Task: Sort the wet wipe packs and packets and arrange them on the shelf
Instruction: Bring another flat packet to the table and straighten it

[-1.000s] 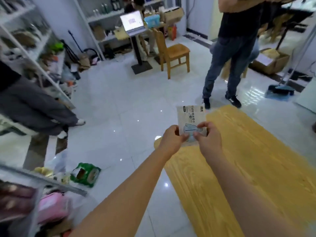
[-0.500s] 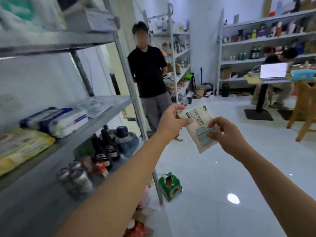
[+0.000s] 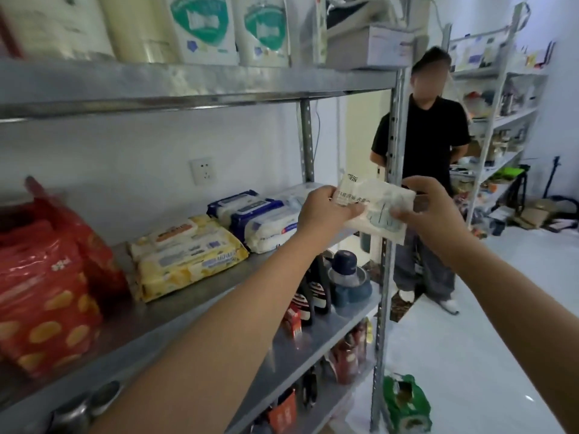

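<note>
The person holds a white wet wipe packet (image 3: 376,200) up in the air with both hands. It is in front of the right end of the middle shelf (image 3: 219,292). The left hand (image 3: 324,211) pinches its left edge with bent fingers. The right hand (image 3: 434,211) pinches its right edge. Yellow wipe packs (image 3: 185,249) lie on the shelf, and blue and white wipe packs (image 3: 257,220) lie just beside them. A red bag (image 3: 47,277) sits at the left end. Another person in a black shirt (image 3: 423,145) stands behind the shelf post (image 3: 388,261).
</note>
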Demonstrator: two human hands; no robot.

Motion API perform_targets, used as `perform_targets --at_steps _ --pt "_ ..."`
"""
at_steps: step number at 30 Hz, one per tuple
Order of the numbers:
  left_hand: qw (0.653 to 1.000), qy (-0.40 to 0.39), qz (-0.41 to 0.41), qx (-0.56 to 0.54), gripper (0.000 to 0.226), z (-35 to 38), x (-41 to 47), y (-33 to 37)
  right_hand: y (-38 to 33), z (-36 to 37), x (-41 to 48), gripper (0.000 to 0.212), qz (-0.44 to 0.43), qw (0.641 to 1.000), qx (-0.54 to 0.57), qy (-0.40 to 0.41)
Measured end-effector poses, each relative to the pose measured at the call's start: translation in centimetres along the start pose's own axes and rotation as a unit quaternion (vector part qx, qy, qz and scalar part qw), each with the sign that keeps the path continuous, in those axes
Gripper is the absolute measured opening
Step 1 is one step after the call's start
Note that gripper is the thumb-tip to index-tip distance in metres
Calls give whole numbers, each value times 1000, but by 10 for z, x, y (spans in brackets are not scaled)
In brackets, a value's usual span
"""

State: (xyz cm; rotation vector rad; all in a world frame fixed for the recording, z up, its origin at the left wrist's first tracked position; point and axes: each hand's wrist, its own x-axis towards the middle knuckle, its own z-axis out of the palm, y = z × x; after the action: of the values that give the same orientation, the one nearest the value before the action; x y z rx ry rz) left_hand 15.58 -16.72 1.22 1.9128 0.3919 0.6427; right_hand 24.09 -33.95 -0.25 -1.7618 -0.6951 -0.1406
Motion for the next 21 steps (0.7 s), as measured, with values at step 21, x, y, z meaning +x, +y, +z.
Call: perform_targets --at_steps 21 --pt "814 27 61 577 31 60 131 -76 128 124 214 62 53 961 -181 -202"
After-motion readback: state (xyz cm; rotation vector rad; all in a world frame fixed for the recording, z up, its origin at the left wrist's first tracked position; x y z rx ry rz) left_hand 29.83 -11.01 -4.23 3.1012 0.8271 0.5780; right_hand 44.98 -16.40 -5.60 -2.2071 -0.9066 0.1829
